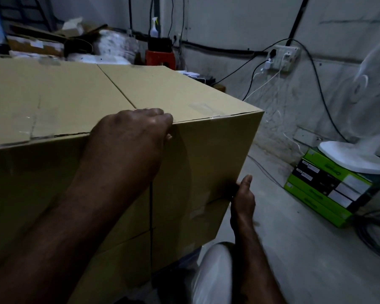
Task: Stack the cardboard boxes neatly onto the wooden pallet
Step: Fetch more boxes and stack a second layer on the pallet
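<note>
Close in front of the person, a big cardboard box fills the left and middle of the head view. Its top flaps are closed, with a seam running down the middle. It sits on a lower box, and a thin dark line marks the joint between them. What the stack stands on can't be seen.

The left hand grips the near top edge, fingers curled over onto the flap. The right hand grips the near right corner at the joint line, thumb pointing up the corner edge, other fingers hidden round the side. A white-clad knee is just below.

On the concrete floor to the right, well apart, are stacked green cartons with a white fan base on top. A wall socket with chargers is on the back wall. Behind the box are a red stool and a spray bottle.
</note>
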The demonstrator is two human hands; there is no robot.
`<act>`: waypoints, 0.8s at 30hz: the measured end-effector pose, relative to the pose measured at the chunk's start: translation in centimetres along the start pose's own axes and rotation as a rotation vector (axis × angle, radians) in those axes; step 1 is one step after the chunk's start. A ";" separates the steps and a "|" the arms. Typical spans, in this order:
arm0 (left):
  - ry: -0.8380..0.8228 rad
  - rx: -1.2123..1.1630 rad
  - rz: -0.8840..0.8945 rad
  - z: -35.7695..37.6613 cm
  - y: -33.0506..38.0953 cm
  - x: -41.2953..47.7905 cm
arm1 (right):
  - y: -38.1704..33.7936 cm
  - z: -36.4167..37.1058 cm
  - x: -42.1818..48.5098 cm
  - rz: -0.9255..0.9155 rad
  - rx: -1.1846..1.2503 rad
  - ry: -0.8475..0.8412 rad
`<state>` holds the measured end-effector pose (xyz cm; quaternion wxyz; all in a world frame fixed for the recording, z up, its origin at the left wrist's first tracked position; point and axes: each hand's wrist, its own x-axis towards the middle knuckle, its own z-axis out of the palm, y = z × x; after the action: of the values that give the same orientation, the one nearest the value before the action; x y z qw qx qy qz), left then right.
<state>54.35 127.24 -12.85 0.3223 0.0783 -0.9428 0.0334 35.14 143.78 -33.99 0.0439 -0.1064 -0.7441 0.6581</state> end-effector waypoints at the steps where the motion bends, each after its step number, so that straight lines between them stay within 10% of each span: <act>1: 0.005 -0.003 -0.003 0.0 0.0 0.0 | 0.0 0.0 0.0 -0.002 -0.004 0.003; 24: -0.014 0.023 0.012 0.4 -0.2 0.2 | -0.6 0.0 -0.4 -0.019 -0.045 0.012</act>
<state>53.95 126.99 -13.04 0.3144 0.0763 -0.9451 0.0455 35.50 143.66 -33.34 0.0522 -0.1043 -0.7595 0.6399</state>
